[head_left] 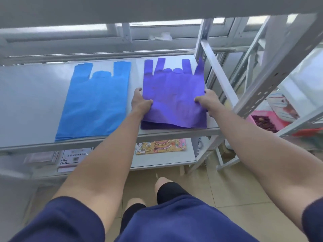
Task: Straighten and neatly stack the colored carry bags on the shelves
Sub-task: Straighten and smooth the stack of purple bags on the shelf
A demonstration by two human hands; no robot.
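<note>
- Between the two hands, on the right part of the smooth grey shelf (pixel 31 105): purple carry bags (pixel 174 103), a thin flat stack of vest-shaped bags in soft, faintly creased sheet.
- Left hand (pixel 139 102) grips the stack's left edge. The thumb is pressed on the top sheet and the fingers curl along the edge; I cannot tell whether the tips reach under.
- Right hand (pixel 208 102) mirrors it on the right edge, with the thumb on top and the fingers wrapped at the side.
- Beyond the fingers, toward the shelf back, the purple handle strips fan out unevenly, some slanted, with rounded tabs between them.
- Nearer than the fingers, the top purple sheet sits slightly askew. Darker layers peek out below it at the near left corner, close to the shelf's front lip.
- Left of the left fingers, just beside the purple stack but apart from it: blue carry bags (pixel 94 105). This is a flat long rectangle with two broad handle strips and a rounded tab between them. Its edges are fairly even and its surface is smoother.
- Right of the right fingers: a white perforated metal upright (pixel 251 95), angled. Past it is a pink plastic crate (pixel 267 115) holding dark bits.
- Below the fingers, on the lower shelf: a flat cartoon-printed card (pixel 160 147) and a white printed sheet (pixel 73 158) with a black border motif.
</note>
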